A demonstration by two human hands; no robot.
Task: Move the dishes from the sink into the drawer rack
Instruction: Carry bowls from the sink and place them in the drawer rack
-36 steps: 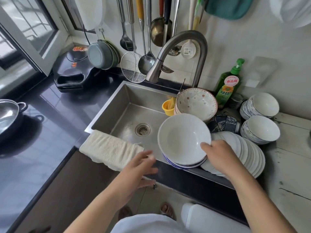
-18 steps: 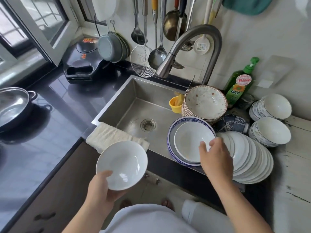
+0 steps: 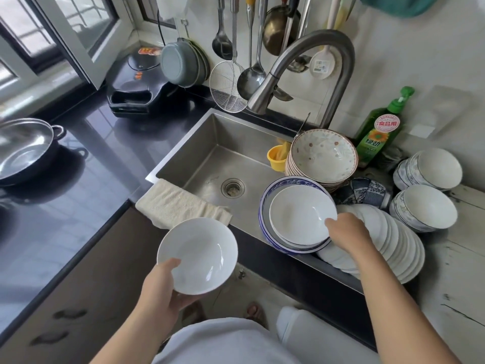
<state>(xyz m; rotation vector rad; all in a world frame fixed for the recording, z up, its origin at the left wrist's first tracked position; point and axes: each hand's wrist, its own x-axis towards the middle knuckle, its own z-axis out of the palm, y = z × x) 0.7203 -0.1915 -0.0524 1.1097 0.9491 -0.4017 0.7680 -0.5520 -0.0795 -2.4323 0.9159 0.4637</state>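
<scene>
Meanwhile, left hand [image 3: 168, 290] fingers grip one white bowl [image 3: 197, 256]; right hand [image 3: 346, 233] fingers pinch the stacked bowl's [image 3: 301, 214] rim.

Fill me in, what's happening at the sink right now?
A person is clearing dishes from the sink. The left hand holds a white bowl out in front of the counter edge. The right hand grips the rim of another white bowl that sits in a blue-rimmed plate at the sink's right end. Stacks of plates and bowls wait beside it. No drawer rack is in view.
</scene>
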